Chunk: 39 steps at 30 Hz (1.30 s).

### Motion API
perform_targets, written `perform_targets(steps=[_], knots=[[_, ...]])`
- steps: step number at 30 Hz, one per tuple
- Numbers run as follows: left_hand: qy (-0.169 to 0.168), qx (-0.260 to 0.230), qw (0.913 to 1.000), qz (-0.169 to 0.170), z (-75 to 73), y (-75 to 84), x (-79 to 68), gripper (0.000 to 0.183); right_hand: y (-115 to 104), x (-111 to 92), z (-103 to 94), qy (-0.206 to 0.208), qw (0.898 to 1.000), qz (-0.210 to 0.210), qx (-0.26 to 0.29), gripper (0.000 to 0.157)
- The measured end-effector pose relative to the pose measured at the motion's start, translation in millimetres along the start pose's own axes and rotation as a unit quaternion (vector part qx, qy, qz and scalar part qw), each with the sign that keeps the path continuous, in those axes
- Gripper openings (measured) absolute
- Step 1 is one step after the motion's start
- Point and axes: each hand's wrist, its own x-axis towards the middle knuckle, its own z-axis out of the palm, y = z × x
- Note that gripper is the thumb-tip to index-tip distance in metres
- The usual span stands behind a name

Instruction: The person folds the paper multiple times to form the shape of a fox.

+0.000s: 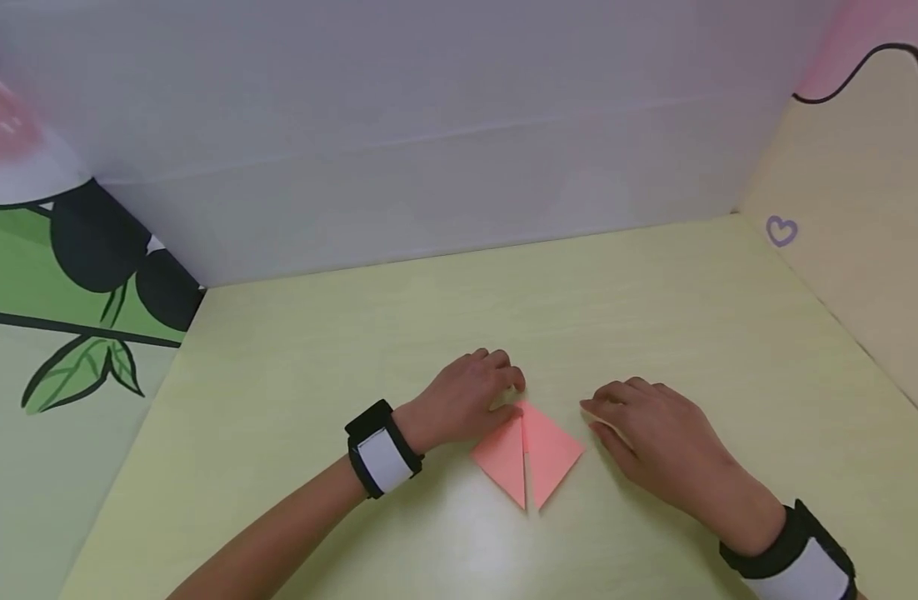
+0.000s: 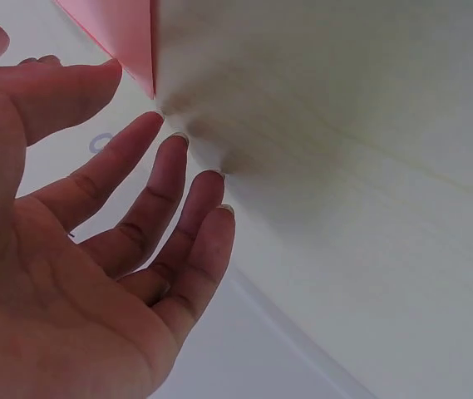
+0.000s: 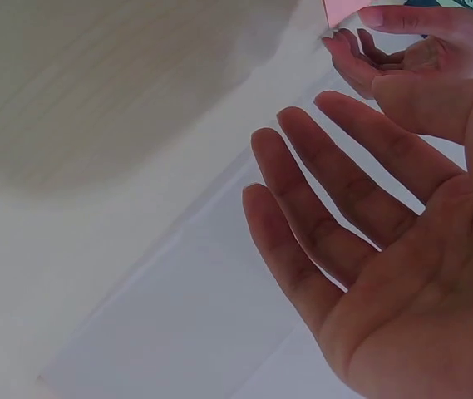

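A folded pink paper (image 1: pixel 555 454) lies flat on the table, its two flaps meeting along a middle line and parting toward the near points. My left hand (image 1: pixel 474 396) is at its far left edge, the thumb on the paper near the top corner. In the left wrist view the fingers of that left hand (image 2: pixel 128 199) are loosely bent and spread, fingertips at the table just beyond the pink paper (image 2: pixel 132 37). To the right of the paper, my right hand (image 1: pixel 657 433) hovers apart from it. Its relaxed fingers (image 3: pixel 303 191) hold nothing in the right wrist view.
The pale yellow table (image 1: pixel 316 350) runs back to a greyish-white wall panel (image 1: pixel 444 167). A cream side panel (image 1: pixel 864 225) with a small drawn heart stands at the right. On the left is a painted panel (image 1: pixel 24 258) with green and black shapes. Both wrists wear black bands.
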Motion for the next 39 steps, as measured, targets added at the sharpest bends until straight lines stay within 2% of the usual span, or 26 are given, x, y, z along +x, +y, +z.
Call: perform_targets(steps=[14, 23, 27, 30, 33, 39], knots=[[-0.016, -0.012, 0.9998, -0.005, 1.0, 0.0, 0.5, 0.016, 0, 0, -6.7, 0.002, 1.0, 0.013, 0.008, 0.026], [-0.024, -0.034, 0.999, -0.012, 2.3, -2.3, 1.7, 0.015, 1, 0, -3.5, 0.01, 1.0, 0.006, 0.011, 0.025], [-0.037, -0.057, 0.9974, -0.026, 1.8, -3.0, 3.1, 0.017, 2, -1, -1.9, 0.017, 1.0, 0.0, 0.013, 0.025], [-0.038, -0.088, 0.9947, -0.036, -0.9, -4.1, 4.1, 0.018, 2, -1, 0.0, 0.023, 1.0, -0.005, 0.014, 0.025], [-0.026, -0.122, 0.9914, -0.04, -6.9, -6.0, 4.5, 0.016, 3, -2, 2.1, 0.022, 1.0, -0.005, 0.014, 0.025], [0.013, -0.152, 0.9878, -0.031, -29.5, -9.1, 5.0, 0.016, 4, -2, 3.2, 0.001, 1.0, 0.009, 0.018, 0.026]])
